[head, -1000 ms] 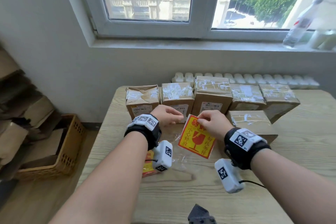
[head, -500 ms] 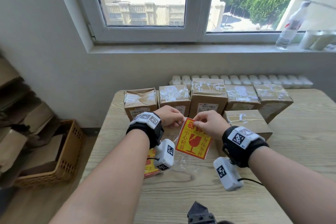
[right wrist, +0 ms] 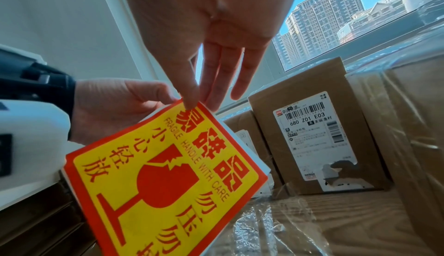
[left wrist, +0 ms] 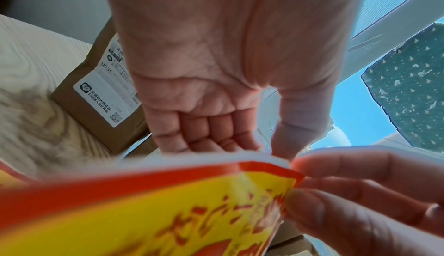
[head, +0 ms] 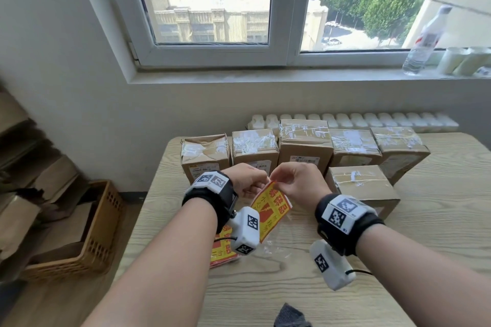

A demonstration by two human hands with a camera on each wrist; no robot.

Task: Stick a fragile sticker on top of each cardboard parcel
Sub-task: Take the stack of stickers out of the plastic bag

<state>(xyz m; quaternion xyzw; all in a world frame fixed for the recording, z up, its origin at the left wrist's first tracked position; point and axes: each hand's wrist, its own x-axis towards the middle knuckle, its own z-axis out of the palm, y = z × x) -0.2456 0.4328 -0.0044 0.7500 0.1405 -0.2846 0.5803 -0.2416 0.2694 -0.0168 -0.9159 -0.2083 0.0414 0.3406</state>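
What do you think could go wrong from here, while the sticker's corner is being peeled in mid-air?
1. Both hands, left hand and right hand, pinch the same top corner of the fragile sticker; the thin red edge lifting off the white backing might tear or curl.
2. Once free, the hanging sheet could fold and stick to itself.
3. It could catch the loose clear film on the table below.

The fragile sticker (right wrist: 165, 174) reads "FRAGILE HANDLE WITH CARE"; one parcel label (right wrist: 319, 142) shows "680 Z01 E03", another label (left wrist: 105, 93) "U035".
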